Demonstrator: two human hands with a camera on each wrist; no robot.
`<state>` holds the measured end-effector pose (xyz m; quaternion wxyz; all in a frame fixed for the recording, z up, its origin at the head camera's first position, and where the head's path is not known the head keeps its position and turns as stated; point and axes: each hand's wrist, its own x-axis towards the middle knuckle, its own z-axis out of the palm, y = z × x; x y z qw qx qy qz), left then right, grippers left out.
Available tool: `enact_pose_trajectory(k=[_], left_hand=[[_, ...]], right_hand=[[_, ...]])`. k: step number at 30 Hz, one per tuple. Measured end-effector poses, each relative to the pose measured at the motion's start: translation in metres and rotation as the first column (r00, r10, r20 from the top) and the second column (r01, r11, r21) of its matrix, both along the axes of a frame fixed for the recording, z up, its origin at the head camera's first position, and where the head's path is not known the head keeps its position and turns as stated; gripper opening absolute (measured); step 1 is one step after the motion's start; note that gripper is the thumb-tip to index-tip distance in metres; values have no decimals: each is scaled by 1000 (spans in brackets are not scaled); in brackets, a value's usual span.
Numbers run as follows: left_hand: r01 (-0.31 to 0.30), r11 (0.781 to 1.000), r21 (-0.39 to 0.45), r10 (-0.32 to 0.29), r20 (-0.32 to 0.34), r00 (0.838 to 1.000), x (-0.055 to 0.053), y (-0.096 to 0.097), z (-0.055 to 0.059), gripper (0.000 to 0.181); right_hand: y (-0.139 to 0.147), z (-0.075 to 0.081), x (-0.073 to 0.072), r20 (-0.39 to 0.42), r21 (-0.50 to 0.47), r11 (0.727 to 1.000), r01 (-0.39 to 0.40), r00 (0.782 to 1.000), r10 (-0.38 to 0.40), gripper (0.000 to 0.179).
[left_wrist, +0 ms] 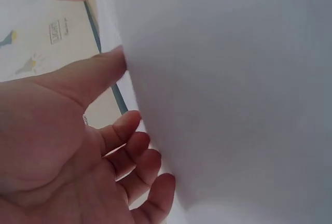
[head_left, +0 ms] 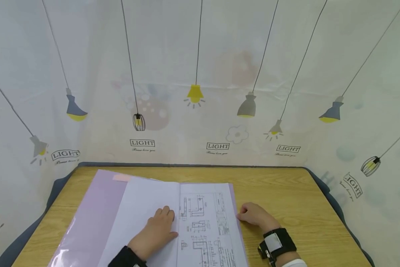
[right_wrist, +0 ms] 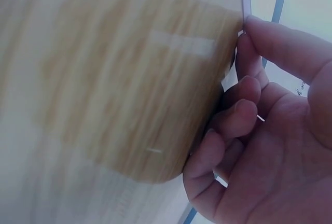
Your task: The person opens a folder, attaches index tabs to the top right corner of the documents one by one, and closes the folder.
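Observation:
A lilac folder [head_left: 86,222] lies opened out on the table. Its left page [head_left: 146,196] is blank white, and the right page [head_left: 206,207] carries printed technical drawings of brackets with dimensions. My left hand [head_left: 156,230] rests on the blank page beside the central fold, thumb toward the fold; the left wrist view shows its fingertips [left_wrist: 163,187] against the white paper. At the folder's right edge, my right hand [head_left: 255,214] pinches the lilac border between thumb and index finger. The right wrist view shows this thumb [right_wrist: 285,47] at the thin edge, other fingers loosely curled.
The wooden table [head_left: 287,193] has a dark grey edge band [head_left: 193,165]. Behind and around it hangs a pale curtain [head_left: 173,48] printed with lamps. A pink tab [head_left: 121,177] shows at the folder's top left. Both wrists wear black straps [head_left: 278,243].

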<state>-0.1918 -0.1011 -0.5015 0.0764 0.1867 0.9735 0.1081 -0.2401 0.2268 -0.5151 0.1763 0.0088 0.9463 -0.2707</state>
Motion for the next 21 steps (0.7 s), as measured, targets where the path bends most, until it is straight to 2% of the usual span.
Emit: enact_pose_trajectory(k=[2,7,13,16,19,21], left_hand=[[-23,999,33,22,34,999,0,-3,-3,56],[-29,995,92,23,67,997,0,-3,-4,53],[-44,994,104,33,101,994,-1,1,-4,52],[-45,994,102,34,110,993,-1,2,-5,52],[-44,995,88,35,98,995,-2,3,-5,53],[-52,996,78,45,94,995,-1,2,-3,54]], right_hand=[[0,1,1,-6,-4,1000,-3,1000,3,22],[0,5,5,-21,2,1000,-8,1000,8,22],[1,5,11,-25,-5,1000,-4,1000,4,21],[-8,12,20,-86,5,1000,-12,996,12,16],[-28,32,39,-193,70,995,-68,978,81,12],[-47,46,58,-271,133,977,-169,942,200,14]])
